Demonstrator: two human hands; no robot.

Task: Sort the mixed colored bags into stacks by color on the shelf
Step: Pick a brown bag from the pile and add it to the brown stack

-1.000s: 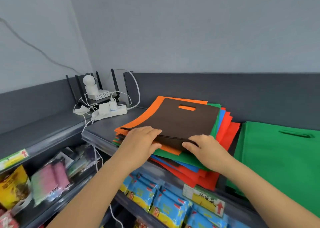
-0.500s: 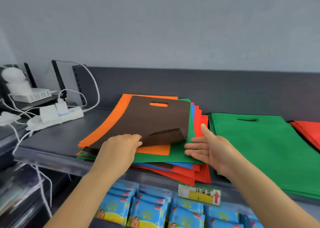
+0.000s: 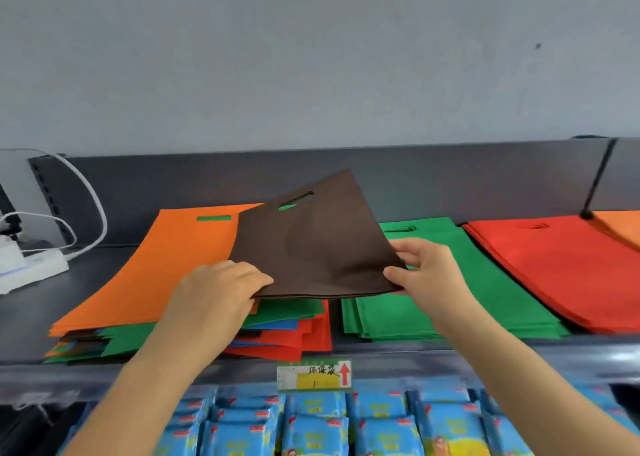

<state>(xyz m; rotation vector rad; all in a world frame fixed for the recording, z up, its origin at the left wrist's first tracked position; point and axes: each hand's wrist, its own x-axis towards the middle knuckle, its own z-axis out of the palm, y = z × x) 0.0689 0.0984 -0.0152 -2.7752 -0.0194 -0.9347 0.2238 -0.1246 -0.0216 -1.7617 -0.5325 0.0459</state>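
I hold the brown bag (image 3: 311,244) in the middle of the frame, tilted so its far edge with the handle slot rises above the mixed pile (image 3: 166,268). My left hand (image 3: 214,293) holds its near left corner, fingers curled with their tips hidden under the bag's edge. My right hand (image 3: 426,272) pinches the near right corner between thumb and fingers.

The mixed pile lies at centre left on the shelf (image 3: 27,317), an orange bag on top, with green, blue and red edges fanned out beneath. Just right of it sits the green stack (image 3: 450,303), then the red stack (image 3: 561,265), and an orange stack (image 3: 623,227) at the right edge.

A white power strip (image 3: 31,268) with cables lies at far left. A price label (image 3: 315,374) hangs on the shelf's front edge above rows of blue packets (image 3: 311,421).
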